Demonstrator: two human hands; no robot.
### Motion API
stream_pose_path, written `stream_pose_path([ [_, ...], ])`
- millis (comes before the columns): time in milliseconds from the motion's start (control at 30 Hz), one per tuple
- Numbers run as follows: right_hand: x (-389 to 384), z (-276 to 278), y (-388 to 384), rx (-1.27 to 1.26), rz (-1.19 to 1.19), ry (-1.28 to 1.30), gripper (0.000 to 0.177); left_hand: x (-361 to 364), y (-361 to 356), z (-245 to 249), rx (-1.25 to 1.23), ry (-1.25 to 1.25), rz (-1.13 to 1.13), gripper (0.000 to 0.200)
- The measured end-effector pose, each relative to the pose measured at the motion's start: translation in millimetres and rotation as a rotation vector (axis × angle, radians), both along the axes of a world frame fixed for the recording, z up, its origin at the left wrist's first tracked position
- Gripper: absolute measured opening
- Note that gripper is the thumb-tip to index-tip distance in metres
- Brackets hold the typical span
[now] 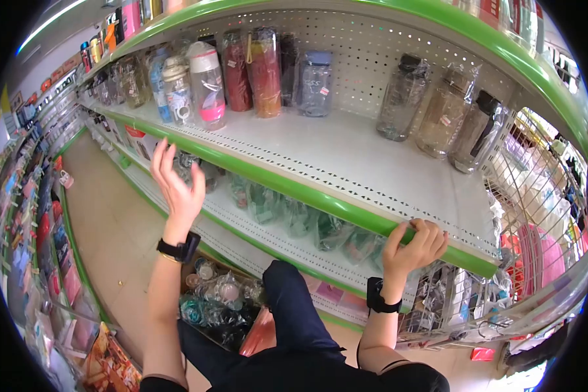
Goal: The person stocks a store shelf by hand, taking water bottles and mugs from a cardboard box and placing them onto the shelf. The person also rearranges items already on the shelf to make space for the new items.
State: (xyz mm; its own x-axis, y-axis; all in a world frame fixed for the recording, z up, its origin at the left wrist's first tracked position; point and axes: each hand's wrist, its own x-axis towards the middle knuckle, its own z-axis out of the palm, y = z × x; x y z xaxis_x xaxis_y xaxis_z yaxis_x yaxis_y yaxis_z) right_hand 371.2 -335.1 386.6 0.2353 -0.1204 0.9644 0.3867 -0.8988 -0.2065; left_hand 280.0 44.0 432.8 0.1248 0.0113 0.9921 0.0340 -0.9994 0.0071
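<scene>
My left hand (178,186) is raised in front of the shelf's green edge, fingers spread and holding nothing. My right hand (414,247) is curled over the green shelf edge (320,204) farther right. On the white shelf (346,147), plastic-wrapped drink bottles stand upright in two groups. The nearest bottles to my left hand are a clear one with a white-and-pink lid (206,88) and a cream-lidded one (177,91). Behind them are a red bottle (236,72), a red-and-yellow bottle (266,75) and a blue-lidded bottle (315,85).
Three dark-lidded bottles, including a clear one (404,98), stand at the shelf's right end. Below are green-tinted wrapped items (297,215). A floor box holds wrapped bottles (225,291) by my legs. A wire rack (536,189) borders the right; an aisle (101,196) runs left.
</scene>
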Motion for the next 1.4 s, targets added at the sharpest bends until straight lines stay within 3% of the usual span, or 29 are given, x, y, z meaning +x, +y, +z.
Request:
stream_pose_path([
  [167,4,-6,-1,0.018,0.004,-0.019,0.013,59,-70,105,0.304,0.236,-0.236,0.041],
  [300,6,-10,-3,0.018,0.003,-0.020,0.014,145,-80,151,0.517,0.351,-0.062,0.050],
  [367,6,-10,-4,0.009,0.011,-0.033,0.014,195,-75,156,0.438,0.504,0.123,0.075],
  [400,6,-9,-4,-0.002,0.024,-0.037,0.014,214,-77,158,0.439,0.490,0.121,0.075],
  [467,6,-8,-5,0.001,0.017,-0.064,0.014,246,-84,162,0.167,0.763,0.234,0.105],
  [500,5,-7,-5,-0.002,0.016,-0.054,0.014,256,-86,165,0.171,0.749,0.233,0.105],
  [567,6,-9,-4,0.008,0.017,-0.041,0.013,274,-90,170,-0.077,0.898,-0.010,0.121],
  [700,8,-13,-2,0.017,-0.020,-0.056,0.013,306,-79,155,-0.039,0.983,0.100,0.129],
  [833,9,-12,-1,0.018,-0.028,-0.050,0.013,322,-70,120,0.078,0.739,0.038,0.115],
  [1033,9,-12,-1,0.018,-0.032,-0.061,0.013,301,-81,133,0.134,0.680,0.154,0.094],
  [1200,8,-10,0,0.032,-0.024,-0.071,0.012,282,-90,145,0.187,0.730,0.044,0.092],
  [1400,6,-9,-1,0.037,0.001,-0.064,0.011,257,-108,133,0.225,0.540,-0.076,0.092],
])
